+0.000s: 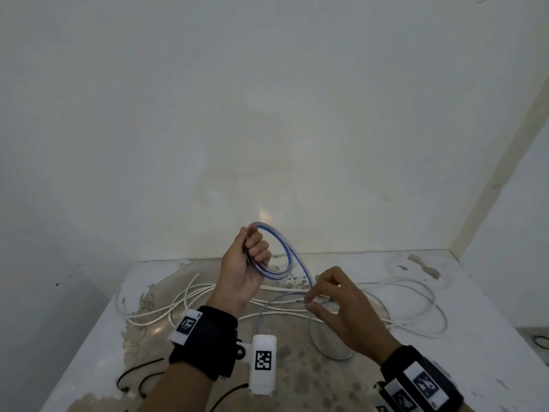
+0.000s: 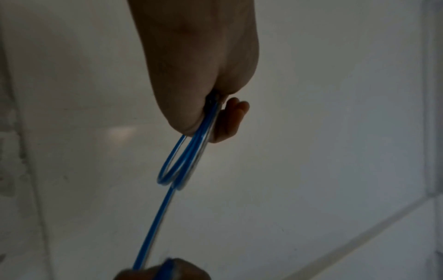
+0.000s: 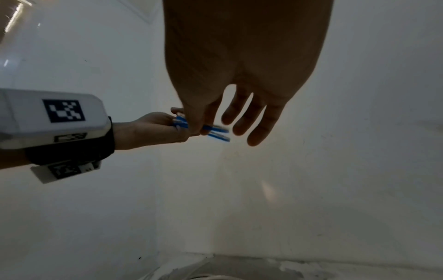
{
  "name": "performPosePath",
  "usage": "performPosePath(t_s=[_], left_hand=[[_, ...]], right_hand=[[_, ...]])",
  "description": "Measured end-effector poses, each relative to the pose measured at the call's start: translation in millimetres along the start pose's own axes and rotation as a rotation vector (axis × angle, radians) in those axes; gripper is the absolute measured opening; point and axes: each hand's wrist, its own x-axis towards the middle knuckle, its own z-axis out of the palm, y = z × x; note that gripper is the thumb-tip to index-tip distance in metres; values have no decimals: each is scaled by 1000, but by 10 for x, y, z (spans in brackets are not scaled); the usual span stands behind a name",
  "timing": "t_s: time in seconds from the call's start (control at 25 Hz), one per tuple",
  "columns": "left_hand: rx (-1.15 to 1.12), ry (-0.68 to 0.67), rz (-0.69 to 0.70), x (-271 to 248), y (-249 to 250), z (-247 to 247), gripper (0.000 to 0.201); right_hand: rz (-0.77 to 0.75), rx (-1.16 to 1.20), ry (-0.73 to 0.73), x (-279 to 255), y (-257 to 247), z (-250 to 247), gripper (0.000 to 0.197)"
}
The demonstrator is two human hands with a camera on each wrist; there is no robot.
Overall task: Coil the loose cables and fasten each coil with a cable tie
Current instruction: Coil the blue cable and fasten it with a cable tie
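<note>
A blue-striped clear cable is wound into a small coil of a few loops, held upright above the table. My left hand grips the coil's left side with the fingers curled round the strands. From the coil a tail runs down and right to my right hand. That hand pinches the blue cable between thumb and forefinger, with the other fingers spread out. A thin grey strand loops on the table under the right hand; I cannot tell if it is the same cable.
A long white cable sprawls in loose loops across the worn white table. Black cables lie at the front left. A plain wall stands right behind the table, and a corner closes in on the right.
</note>
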Motion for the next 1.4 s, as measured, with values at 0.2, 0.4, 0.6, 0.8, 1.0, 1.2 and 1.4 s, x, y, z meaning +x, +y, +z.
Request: performPosePath(t_s=[0.2, 0.4, 0.6, 0.8, 1.0, 1.2, 1.4], left_hand=[[291, 36, -44, -137, -252, 105, 36], [333, 30, -73, -221, -439, 253, 38], [392, 130, 50, -226, -499, 323, 32], [405, 191, 116, -160, -386, 343, 29], [412, 188, 88, -159, -487, 349, 32], [297, 122, 5, -214, -518, 403, 31], [344, 102, -7, -177, -512, 363, 34]], right_hand=[[-54, 271, -7, 141, -309, -50, 14], [54, 304, 75, 327, -416, -19, 10], [108, 390, 195, 349, -455, 112, 18], [142, 359, 232, 287, -407, 136, 17], [156, 409, 224, 301, -418, 156, 11], [149, 481, 278, 379, -420, 156, 12], [231, 420, 299, 354, -381, 240, 8]])
